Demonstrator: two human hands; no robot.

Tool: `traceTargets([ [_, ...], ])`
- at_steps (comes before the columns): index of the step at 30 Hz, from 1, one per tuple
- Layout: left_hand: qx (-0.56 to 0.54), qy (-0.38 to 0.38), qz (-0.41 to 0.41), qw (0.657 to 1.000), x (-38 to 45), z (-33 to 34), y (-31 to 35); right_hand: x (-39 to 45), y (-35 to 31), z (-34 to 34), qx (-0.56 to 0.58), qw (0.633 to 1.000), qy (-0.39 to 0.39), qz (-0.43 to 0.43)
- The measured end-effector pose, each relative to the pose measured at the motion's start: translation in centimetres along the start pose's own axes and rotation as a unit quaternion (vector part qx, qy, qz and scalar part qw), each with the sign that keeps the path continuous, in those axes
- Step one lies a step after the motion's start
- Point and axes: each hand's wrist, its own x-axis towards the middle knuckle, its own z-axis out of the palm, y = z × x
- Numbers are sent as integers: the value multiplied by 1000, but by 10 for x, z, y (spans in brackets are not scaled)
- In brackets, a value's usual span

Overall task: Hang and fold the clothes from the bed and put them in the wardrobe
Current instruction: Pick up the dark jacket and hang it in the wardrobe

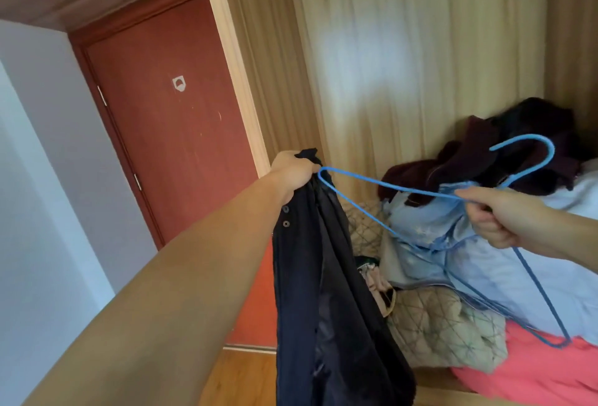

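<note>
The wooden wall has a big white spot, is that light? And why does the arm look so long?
Head view: the pale patch on the wooden wall is glare. The wide-angle lens stretches the forearm behind the left hand and tilts the red door. The whole picture is a bit soft.

Two bare forearms in view, no sleeves, no watch, rings or bands seen on either: left hand (293, 171) at the end of a long forearm crossing the frame, right hand (500, 216) entering from the right edge.
</note>
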Motion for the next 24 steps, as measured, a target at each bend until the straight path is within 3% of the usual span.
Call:
traceTargets([
  [3, -10, -17, 26, 999, -3, 0, 5, 1, -2, 4, -119, 993, -5, 8],
  [6, 6, -53, 65, 996, -8, 7, 15, 1, -9, 17, -159, 987, -12, 2],
  [15, 61, -111, 191, 973, -34, 44, 56, 2, -73, 27, -142, 989, -8, -50],
  [20, 33, -171, 199, 964, -46, 47, 64, 1, -79, 17, -88, 992, 16, -86],
  [24, 150, -232, 222, 935, -54, 56, 70, 2, -84, 5, -31, 993, 72, -89],
])
